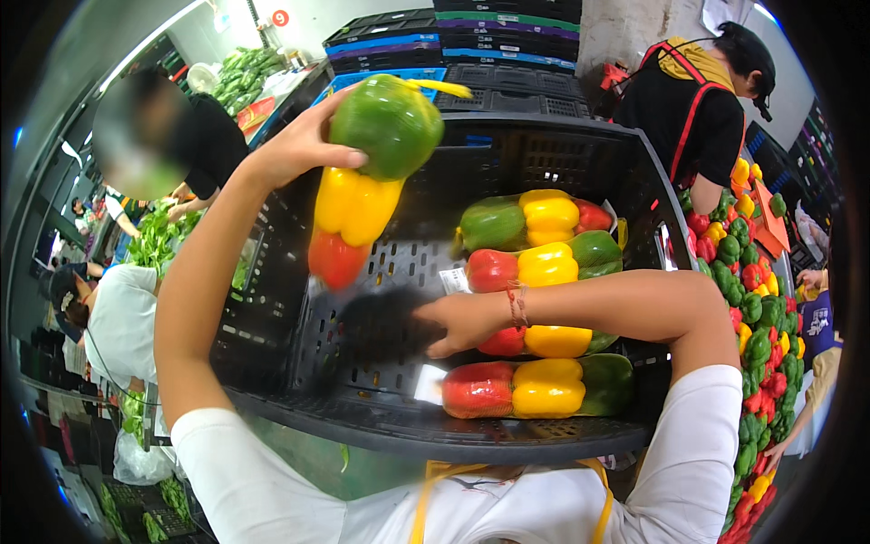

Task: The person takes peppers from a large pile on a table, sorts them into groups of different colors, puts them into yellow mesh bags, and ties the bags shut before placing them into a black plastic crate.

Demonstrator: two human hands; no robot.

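My left hand [313, 145] is closed round a wrapped pepper pack [385, 127], raised over the far left of the black crate [435, 433]. The pack holds a green, a yellow and a red bell pepper in a row; a yellow strip sticks out at its green end. My right hand [467, 322] reaches low into the crate, thumb and finger apart, with nothing visible between them. A dark smear hides part of its fingertips. Several similar packs, among them the nearest pack [544, 388], lie side by side in the crate's right half, one partly under my right forearm.
Stacked crates [507, 36] stand behind. Loose bell peppers [766, 317] are heaped along the right, where a person in black [680, 109] bends over. On the left, a blurred person [181, 136] works near leafy greens [159, 231]; another wears a white top [122, 317].
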